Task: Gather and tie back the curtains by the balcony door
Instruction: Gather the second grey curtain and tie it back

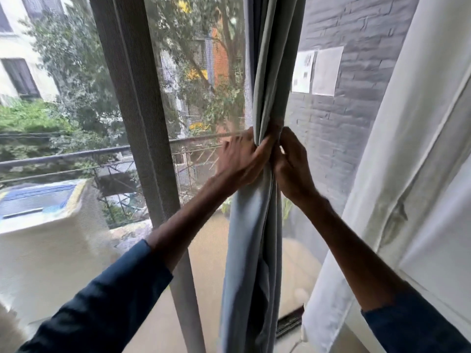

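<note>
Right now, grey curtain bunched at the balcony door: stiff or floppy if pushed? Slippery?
Probably floppy: the grey curtain cinches narrow where the left hand grips it and hangs in soft folds below. Likely spreads out if released; it flares wider above and below the waist, which the right hand pinches too. Smooth-looking cloth may slip from a loose hold.

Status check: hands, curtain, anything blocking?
Left hand grips the grey curtain at its gathered waist. Right hand pinches the same bunch. No tie visible. Nothing in the way.

Grey-blue curtain (257, 225) gathered into narrow vertical bundle, cinched mid-height, hanging beside mesh door.
</note>
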